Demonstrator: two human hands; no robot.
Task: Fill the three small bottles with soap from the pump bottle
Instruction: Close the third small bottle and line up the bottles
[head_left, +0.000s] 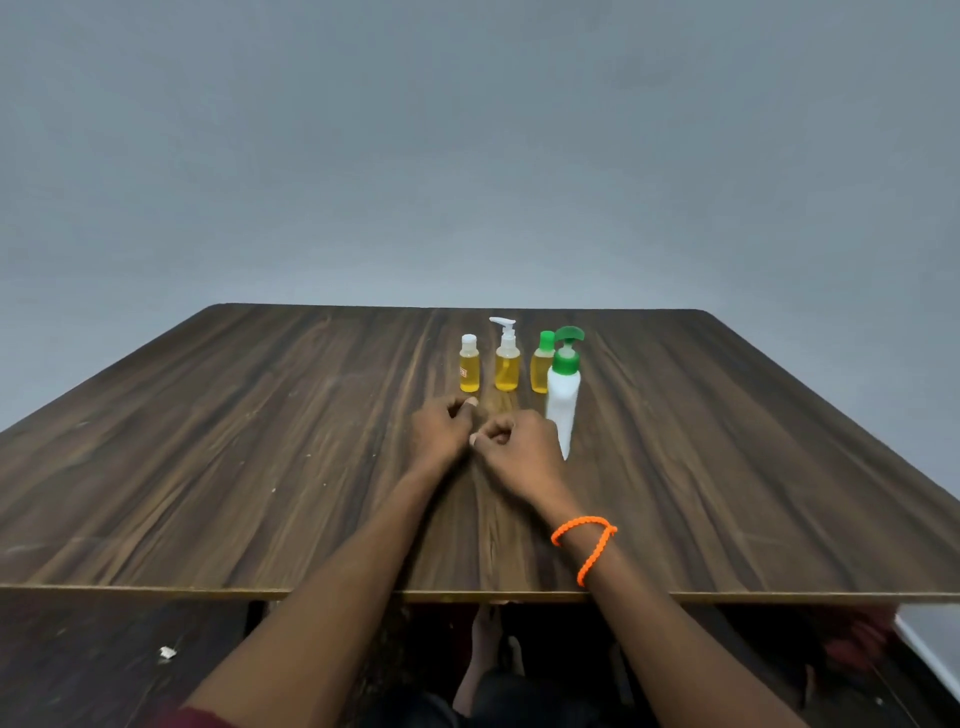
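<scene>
Three small bottles of yellow liquid stand in a row on the wooden table (208, 467): a white-capped bottle (469, 366), a bottle with a white pump head (507, 358) and a green-capped bottle (542, 364). The white pump bottle with a green pump (564, 395) stands just right of them, nearer to me. My left hand (441, 428) lies on the table in front of the small bottles with fingers curled, holding nothing. My right hand (514, 447) lies beside it, fingers curled and empty, touching or just short of the pump bottle's base.
The table's near edge runs across the lower view, with dark floor and a foot (488, 634) below it. An orange bracelet (587, 540) sits on my right wrist. A grey wall stands behind the table.
</scene>
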